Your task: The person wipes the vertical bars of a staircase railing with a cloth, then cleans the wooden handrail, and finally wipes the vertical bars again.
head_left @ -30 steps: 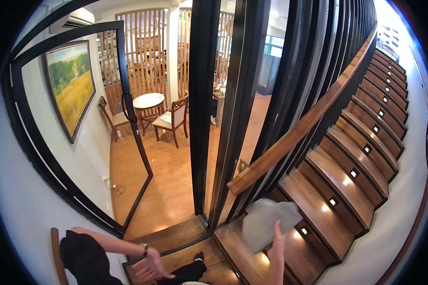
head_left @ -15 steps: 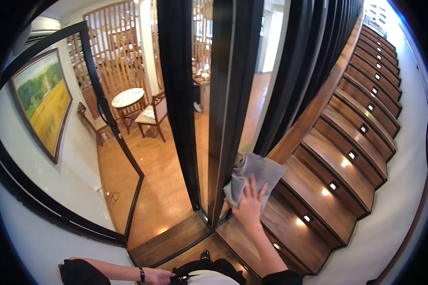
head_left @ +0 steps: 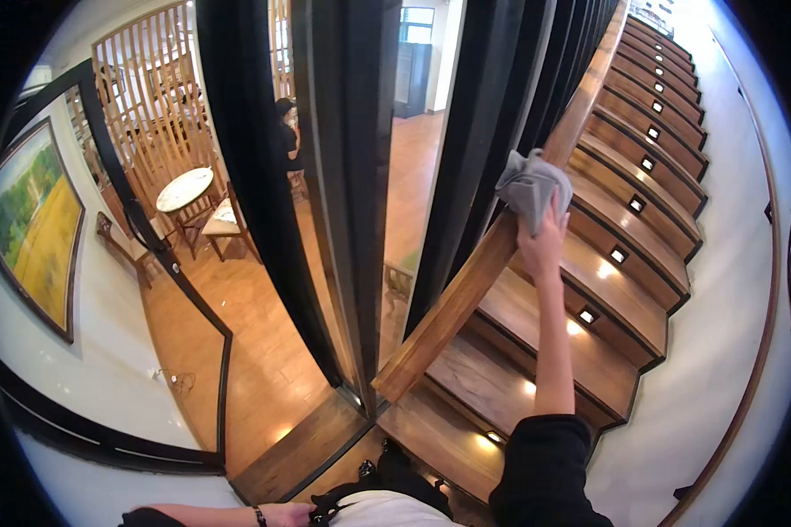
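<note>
My right hand (head_left: pixel 545 239) is closed on a bunched grey cloth (head_left: pixel 534 186), pressing it onto the wooden handrail (head_left: pixel 466 303) partway up the staircase. The cloth hides the stretch of rail beneath it and part of my fingers. Down by my waist, my left hand (head_left: pixel 288 513) is closed against dark fabric beside my white clothing. What its fingers hold there is too small and dark to make out.
Wooden stairs (head_left: pixel 580 272) with small step lights climb to the right. Black vertical posts (head_left: pixel 347 176) line the rail's left side. An open black-framed door (head_left: pixel 198 307) stands at left. Beyond are a round table (head_left: pixel 185 189), chairs and a person (head_left: pixel 287 132).
My right hand and the cloth have moved farther up the handrail, away from its lower end, and the arm is stretched out more. My left hand has stayed at my waist.
</note>
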### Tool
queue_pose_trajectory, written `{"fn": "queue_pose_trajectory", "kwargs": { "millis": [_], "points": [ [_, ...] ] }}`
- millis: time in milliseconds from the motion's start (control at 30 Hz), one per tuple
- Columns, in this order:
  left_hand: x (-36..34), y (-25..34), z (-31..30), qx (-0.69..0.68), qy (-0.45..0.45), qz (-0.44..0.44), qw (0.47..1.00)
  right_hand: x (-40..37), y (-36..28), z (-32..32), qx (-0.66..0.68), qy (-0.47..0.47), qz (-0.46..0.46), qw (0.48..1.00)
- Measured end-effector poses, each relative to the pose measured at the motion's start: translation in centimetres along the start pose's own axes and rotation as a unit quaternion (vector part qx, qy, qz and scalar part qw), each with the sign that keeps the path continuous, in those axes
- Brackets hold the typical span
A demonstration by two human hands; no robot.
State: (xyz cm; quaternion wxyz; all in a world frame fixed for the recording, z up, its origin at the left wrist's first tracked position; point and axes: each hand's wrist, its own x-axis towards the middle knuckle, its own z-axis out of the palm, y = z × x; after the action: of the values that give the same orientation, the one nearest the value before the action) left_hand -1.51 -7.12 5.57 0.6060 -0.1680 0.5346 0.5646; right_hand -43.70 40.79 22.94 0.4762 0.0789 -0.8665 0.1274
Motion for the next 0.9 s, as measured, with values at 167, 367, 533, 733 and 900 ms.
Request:
{"fn": "queue_pose_trajectory", "kwargs": {
  "millis": [167, 367, 533, 733, 900],
  "points": [
    [-0.4, 4.7, 2.6, 0.173, 0.111, 0.097, 0.974, -5.8, -11.4, -2.8, -0.148, -0.150, -0.018, 0.977],
    [3.6, 5.4, 0.8, 0.212, 0.149, 0.083, 0.962, -12.9, -11.9, -2.1, 0.024, -0.105, -0.112, 0.988],
    [4.4, 6.5, 0.5, 0.218, 0.161, 0.078, 0.959, 1.1, -1.8, -0.1, 0.103, -0.064, -0.020, 0.992],
    [4.8, 6.7, 0.9, 0.213, 0.175, 0.081, 0.958, 16.4, 10.5, 4.6, 0.105, 0.027, 0.022, 0.994],
    [5.0, 6.7, 1.0, 0.212, 0.181, 0.080, 0.957, 15.8, 7.2, 3.6, 0.087, 0.078, 0.058, 0.991]
  ]
}}
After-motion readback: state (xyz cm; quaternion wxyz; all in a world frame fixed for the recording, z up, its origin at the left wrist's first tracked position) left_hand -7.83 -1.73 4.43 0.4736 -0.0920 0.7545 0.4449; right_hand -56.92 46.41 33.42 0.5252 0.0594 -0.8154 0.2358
